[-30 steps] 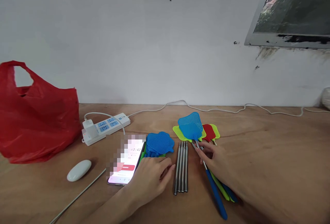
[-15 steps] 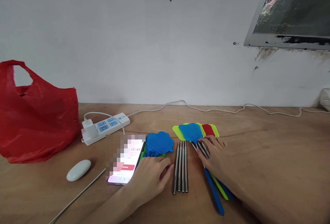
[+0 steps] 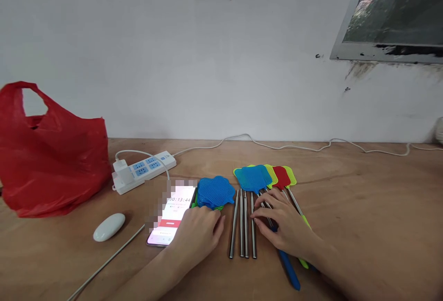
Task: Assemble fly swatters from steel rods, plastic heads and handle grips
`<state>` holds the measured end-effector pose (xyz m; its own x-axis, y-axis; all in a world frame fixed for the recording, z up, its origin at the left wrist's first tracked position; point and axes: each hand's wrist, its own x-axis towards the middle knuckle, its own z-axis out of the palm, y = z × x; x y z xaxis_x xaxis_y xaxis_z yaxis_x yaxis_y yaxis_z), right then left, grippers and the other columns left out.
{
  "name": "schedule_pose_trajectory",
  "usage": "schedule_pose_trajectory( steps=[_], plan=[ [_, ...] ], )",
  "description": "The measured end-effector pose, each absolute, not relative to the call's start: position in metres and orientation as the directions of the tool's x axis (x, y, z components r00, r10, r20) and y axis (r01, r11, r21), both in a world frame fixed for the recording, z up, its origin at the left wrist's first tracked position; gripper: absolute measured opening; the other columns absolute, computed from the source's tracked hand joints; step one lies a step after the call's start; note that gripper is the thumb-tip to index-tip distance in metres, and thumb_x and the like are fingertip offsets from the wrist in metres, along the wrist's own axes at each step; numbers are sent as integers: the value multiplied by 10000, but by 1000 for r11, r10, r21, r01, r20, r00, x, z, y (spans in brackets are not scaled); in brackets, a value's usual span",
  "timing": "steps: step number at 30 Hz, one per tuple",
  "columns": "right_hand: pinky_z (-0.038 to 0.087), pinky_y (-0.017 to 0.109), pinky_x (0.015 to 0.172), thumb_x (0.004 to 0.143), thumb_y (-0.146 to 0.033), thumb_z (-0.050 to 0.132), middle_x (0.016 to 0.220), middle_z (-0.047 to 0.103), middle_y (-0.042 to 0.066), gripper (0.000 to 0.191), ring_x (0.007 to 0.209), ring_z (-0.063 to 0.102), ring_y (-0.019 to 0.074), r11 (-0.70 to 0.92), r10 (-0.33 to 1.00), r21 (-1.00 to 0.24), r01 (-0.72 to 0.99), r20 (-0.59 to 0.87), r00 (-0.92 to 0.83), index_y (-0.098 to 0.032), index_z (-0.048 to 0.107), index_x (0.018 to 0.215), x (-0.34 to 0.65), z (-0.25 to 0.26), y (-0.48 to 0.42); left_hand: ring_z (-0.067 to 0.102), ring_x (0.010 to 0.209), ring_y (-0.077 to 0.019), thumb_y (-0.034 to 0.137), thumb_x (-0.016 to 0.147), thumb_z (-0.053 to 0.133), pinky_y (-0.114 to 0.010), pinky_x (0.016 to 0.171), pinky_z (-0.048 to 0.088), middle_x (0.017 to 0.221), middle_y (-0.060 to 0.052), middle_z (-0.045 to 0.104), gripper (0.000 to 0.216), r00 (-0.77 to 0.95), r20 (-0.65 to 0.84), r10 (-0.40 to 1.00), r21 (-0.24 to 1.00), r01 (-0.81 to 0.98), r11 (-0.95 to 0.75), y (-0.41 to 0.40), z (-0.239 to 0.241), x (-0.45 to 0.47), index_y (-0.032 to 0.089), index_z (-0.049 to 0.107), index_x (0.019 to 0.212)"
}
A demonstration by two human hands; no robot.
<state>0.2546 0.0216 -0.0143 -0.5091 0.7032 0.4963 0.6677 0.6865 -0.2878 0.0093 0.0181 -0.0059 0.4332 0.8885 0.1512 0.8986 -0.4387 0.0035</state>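
Note:
Several silver metal rods (image 3: 242, 227) lie side by side on the table between my hands. My right hand (image 3: 285, 222) has its fingers spread, with the fingertips at the rightmost rod; it lies over the shafts of several fly swatters. Their heads, a blue one (image 3: 252, 178), a red one (image 3: 281, 177) and yellow-green ones, fan out beyond it, and a blue handle (image 3: 289, 271) sticks out below. My left hand (image 3: 200, 229) rests with curled fingers by a pile of blue swatter heads (image 3: 215, 191); what those fingers hold, if anything, is hidden.
Beside my left hand lies a lit phone (image 3: 171, 220). Further left are a white mouse-shaped object (image 3: 109, 227), a white power strip (image 3: 145, 170) and a red plastic bag (image 3: 55, 162). A white cable (image 3: 277, 147) runs along the wall.
My right hand has moved left from the swatter shafts to the rods. The rods now lie more spread out, and a blue swatter head has shifted left. My left hand has barely moved.

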Motion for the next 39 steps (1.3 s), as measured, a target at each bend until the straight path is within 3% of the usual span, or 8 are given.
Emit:
schedule_pose_trajectory(
  steps=[7,11,15,20,25,29,33,39],
  plan=[
    [402,493,924,874,-171,612,834,644,34,102,905,529,252,688,713,-295,663,446,-541,-231,681,829,253,-11,19,614,582,-188,234,976,477,-288,504,231,663,-19,663,291,512,159,844,70,847,-527,15,-5,10,188,599,716],
    [394,465,923,851,-175,640,818,639,19,61,901,531,241,675,730,-309,670,411,-546,-225,654,818,250,-12,16,617,623,-193,202,968,462,-283,521,324,715,-18,653,241,505,261,823,125,827,-548,16,-1,11,193,585,761],
    [405,412,860,833,-159,634,724,601,2,123,824,523,218,631,764,-282,723,388,-516,-207,570,739,249,-15,16,659,900,-269,175,945,470,-380,731,502,990,-85,695,165,484,402,777,96,821,-562,21,-3,9,173,625,1001],
    [402,389,794,805,-137,610,685,571,1,88,765,536,225,538,820,-254,804,380,-429,-209,562,789,246,-18,15,575,1246,-320,229,970,485,-498,1027,464,1361,-160,617,402,524,419,742,12,813,-582,27,-18,5,117,516,1355],
    [383,335,685,733,-106,601,681,551,4,143,711,537,223,484,851,-237,843,350,-390,-202,578,836,244,-23,14,602,1218,-333,229,971,499,-525,1033,462,1315,-159,654,361,530,338,777,0,826,-564,28,-19,5,109,575,1303],
    [368,314,652,707,-106,589,626,506,-23,165,673,531,208,474,856,-265,840,362,-370,-205,577,838,245,-25,15,661,1039,-308,165,944,543,-484,908,528,1154,-117,705,250,517,299,802,-6,841,-541,29,-13,7,150,644,1172],
    [360,284,601,710,-110,571,628,502,-34,161,637,527,178,491,848,-393,778,419,-324,-218,565,829,248,-23,16,665,939,-284,123,930,554,-447,835,534,1067,-90,707,188,551,299,779,-52,825,-563,30,-13,6,172,663,1075],
    [357,242,488,757,-199,568,602,475,-61,124,509,439,119,378,926,-845,378,343,-160,-223,592,877,253,-15,21,639,854,-258,87,909,570,-404,774,500,994,-55,705,187,562,363,744,-29,804,-593,26,-8,6,189,660,1037]
  ],
)
